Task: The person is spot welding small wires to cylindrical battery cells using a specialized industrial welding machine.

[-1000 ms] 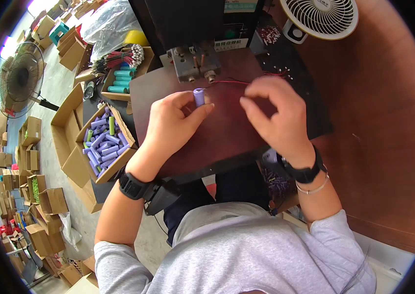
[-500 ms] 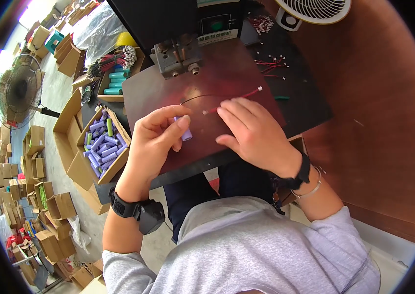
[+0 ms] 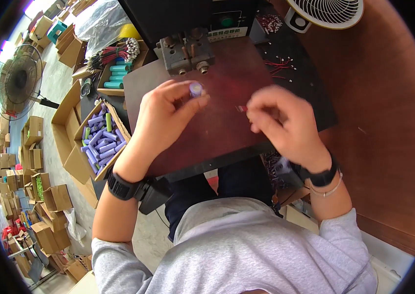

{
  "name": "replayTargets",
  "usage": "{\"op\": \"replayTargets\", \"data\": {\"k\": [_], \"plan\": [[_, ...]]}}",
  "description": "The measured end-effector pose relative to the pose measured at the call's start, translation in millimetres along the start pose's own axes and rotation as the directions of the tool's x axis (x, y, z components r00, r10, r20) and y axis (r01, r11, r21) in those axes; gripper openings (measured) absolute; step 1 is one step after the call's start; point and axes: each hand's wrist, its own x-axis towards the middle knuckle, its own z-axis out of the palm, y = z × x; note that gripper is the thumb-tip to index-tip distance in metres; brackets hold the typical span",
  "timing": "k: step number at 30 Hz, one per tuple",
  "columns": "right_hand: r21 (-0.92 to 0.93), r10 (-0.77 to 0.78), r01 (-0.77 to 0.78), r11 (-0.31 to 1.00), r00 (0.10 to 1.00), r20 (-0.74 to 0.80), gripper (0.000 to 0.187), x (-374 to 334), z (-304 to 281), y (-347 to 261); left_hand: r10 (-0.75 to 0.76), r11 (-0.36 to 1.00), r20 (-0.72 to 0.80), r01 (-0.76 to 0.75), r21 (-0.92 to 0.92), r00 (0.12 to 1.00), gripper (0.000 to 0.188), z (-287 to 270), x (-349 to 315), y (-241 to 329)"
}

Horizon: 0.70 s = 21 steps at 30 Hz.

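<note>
My left hand [image 3: 170, 105] pinches a purple cylindrical battery cell [image 3: 195, 89] between thumb and fingers, its round end facing up. To its right, my right hand [image 3: 283, 117], slightly blurred, has its fingertips closed on a red wire [image 3: 242, 108]. Only a short end of that wire shows, pointing toward the cell but apart from it. Both hands are above a dark reddish work plate [image 3: 217, 132]. Just beyond my left hand is a metal block with two copper pins [image 3: 188, 56], on the front of a black bench machine [image 3: 168, 19].
A cardboard box of purple and green cells [image 3: 102, 144] is at the left. Behind it sits a box of teal cells [image 3: 118, 76] beside bundled wires [image 3: 112, 56]. Red leads [image 3: 280, 63] lie at the plate's right. A white fan [image 3: 325, 10] stands far right.
My left hand has raised the cell toward the copper pins and tipped its end up. My right hand, flat over the red wire before, has moved right and curled its fingers onto it.
</note>
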Motion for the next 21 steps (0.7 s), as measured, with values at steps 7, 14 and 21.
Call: {"op": "replayTargets", "data": {"k": [7,14,21], "plan": [[0.134,0.098,-0.102,0.986,0.995,0.034,0.009,62,18,26,-0.064,0.972,0.022,0.057,0.227,0.998,0.022,11,11,-6],[0.26,0.155,-0.153,0.953,0.988,0.015,0.005,69,29,42,-0.057,0.94,0.013,0.049,0.336,0.998,0.02,12,12,-6],[0.305,0.13,-0.119,0.945,0.991,-0.016,0.007,70,31,43,-0.049,0.94,-0.016,0.051,0.338,0.999,0.023,15,10,-10]]}}
